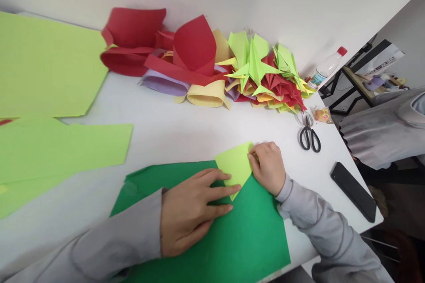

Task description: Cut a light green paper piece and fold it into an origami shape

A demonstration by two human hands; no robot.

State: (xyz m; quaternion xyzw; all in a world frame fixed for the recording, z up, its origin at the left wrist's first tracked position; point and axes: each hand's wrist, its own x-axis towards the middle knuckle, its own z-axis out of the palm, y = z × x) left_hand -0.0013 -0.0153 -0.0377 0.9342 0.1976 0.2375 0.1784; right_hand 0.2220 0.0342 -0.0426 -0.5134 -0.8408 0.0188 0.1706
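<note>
A small folded piece of light green paper [236,162] lies over the upper edge of a dark green sheet [245,234]. My left hand [195,208] rests flat with its fingers spread, the fingertips pressing on the folded paper's lower left part. At the paper's upper right corner, my right hand [268,166] is closed, thumb and fingertips pinching the edge. Part of the dark green sheet is hidden under my left forearm.
Large light green sheets [49,66] cover the left. Along the wall lie red paper rolls [195,46] and folded paper shapes [255,68]. Scissors [309,135], a black phone-like slab [353,192], a wrapped snack [322,115] and a plastic bottle [327,68] sit at right.
</note>
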